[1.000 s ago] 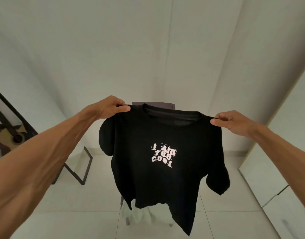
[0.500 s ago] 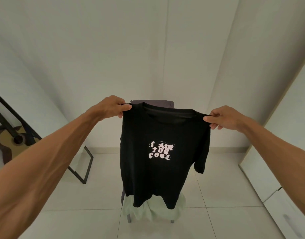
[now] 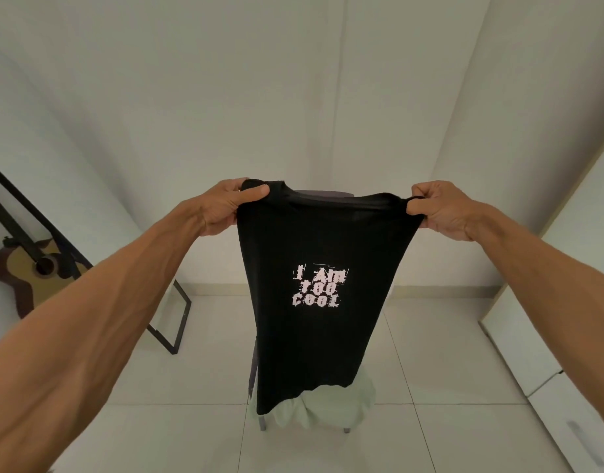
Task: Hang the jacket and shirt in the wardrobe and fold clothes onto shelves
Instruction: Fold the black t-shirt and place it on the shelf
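Between left hand [image 3: 225,208] and right hand [image 3: 444,209] hangs black T-shirt [image 3: 321,295], sleeves seemingly tucked behind

Shirt: black shirt [image 3: 321,336] held up at arm's length, front facing the camera, with the pale print "I Am too cool" on the chest. It hangs straight as a narrow panel.
Left hand [image 3: 225,209]: grips the shirt's left shoulder, thumb over the top edge.
Right hand [image 3: 444,209]: fingers curled round the bunched right shoulder.
Chair [image 3: 324,193]: behind the shirt, with the top of its back showing above the collar and its legs showing below.
Cloth [image 3: 331,407]: pale green, heaped on the chair seat under the hem.
Guitar [image 3: 27,278]: leans against the left wall.
Frame [image 3: 179,322]: black, standing on the floor [image 3: 447,353] beside the guitar.
Cabinet [image 3: 549,353]: white, along the right edge.
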